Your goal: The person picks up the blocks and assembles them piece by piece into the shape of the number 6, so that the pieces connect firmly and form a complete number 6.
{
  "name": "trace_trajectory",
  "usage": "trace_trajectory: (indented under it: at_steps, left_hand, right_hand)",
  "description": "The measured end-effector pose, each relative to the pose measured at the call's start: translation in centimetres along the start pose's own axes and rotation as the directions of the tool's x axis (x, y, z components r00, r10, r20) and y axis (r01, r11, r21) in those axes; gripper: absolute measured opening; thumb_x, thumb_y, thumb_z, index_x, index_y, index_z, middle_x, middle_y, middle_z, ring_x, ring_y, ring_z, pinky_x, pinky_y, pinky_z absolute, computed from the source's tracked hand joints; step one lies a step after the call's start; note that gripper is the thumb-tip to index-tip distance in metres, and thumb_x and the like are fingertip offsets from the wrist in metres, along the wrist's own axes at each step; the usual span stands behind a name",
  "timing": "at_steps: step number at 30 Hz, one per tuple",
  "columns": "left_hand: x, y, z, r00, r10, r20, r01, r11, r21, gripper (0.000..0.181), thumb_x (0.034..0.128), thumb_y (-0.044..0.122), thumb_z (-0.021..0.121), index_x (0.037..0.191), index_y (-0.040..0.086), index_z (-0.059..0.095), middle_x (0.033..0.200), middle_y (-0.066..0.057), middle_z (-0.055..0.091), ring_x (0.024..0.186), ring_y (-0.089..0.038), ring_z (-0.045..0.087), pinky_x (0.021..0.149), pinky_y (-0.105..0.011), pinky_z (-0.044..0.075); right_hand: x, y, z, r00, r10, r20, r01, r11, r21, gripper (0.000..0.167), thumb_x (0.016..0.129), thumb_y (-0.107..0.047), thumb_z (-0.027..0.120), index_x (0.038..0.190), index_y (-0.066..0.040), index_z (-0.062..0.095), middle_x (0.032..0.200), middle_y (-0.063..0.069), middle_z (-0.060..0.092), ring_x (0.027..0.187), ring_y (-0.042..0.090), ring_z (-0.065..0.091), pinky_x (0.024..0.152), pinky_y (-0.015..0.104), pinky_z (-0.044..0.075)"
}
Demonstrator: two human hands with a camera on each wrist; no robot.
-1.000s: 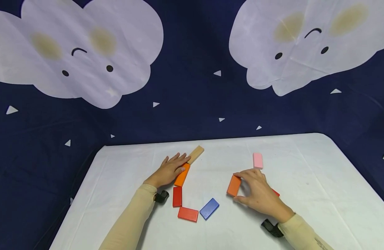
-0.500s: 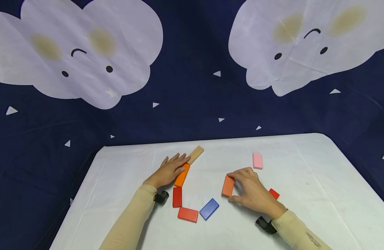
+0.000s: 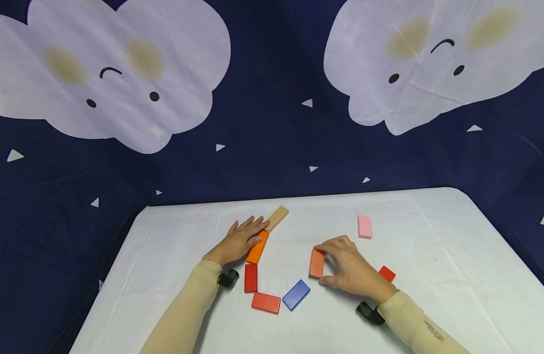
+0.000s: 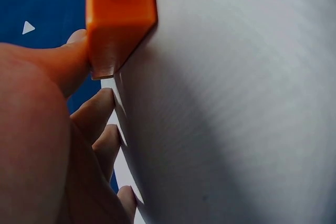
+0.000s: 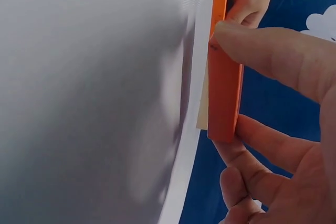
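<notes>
My right hand (image 3: pixel 353 268) pinches an orange block (image 3: pixel 317 264) by its two ends, thumb at the near end and fingertips at the far end. In the right wrist view the same orange block (image 5: pixel 224 93) spans from thumb to fingers. My left hand (image 3: pixel 237 241) lies with fingers extended beside a brighter orange block (image 3: pixel 257 247), its thumb touching that block. Its fingertips reach a plain wood block (image 3: pixel 278 218). These two blocks join end to end with a red block (image 3: pixel 251 278); a lighter red block (image 3: pixel 266 303) lies crosswise below. A blue block (image 3: pixel 296 295) sits tilted to its right.
A pink block (image 3: pixel 364 227) lies toward the back right of the white table (image 3: pixel 431 236). Another red block (image 3: pixel 386 274) is just right of my right forearm. Behind the far table edge hangs a dark blue cloth (image 3: pixel 272 123) with cloud prints.
My right hand has slid left with the orange block, which has turned slightly more upright in the head view. The red block behind that hand is now uncovered. The left hand stays put.
</notes>
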State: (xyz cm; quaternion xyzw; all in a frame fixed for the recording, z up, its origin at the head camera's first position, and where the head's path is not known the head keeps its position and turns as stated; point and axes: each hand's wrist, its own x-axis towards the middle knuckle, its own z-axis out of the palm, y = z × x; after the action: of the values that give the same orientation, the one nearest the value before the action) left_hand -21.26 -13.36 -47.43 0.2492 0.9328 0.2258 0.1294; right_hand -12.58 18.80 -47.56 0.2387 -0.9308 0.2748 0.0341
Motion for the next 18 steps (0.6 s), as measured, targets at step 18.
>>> trace_trajectory:
  at_steps: [18]
  left_hand:
    - [0.00, 0.05, 0.05, 1.000, 0.014, -0.011, -0.014, 1.000, 0.000, 0.052, 0.1077, 0.034, 0.045, 0.158, 0.023, 0.036, 0.164, -0.005, 0.029, 0.153, -0.029, 0.016, 0.121, -0.060, 0.002]
  right_hand:
    - [1.05, 0.20, 0.21, 0.995, -0.051, 0.083, 0.048, 0.998, 0.033, 0.067, 0.069, -0.024, 0.089, 0.131, -0.012, 0.066, 0.125, -0.003, 0.064, 0.120, 0.020, 0.047, 0.101, 0.046, 0.044]
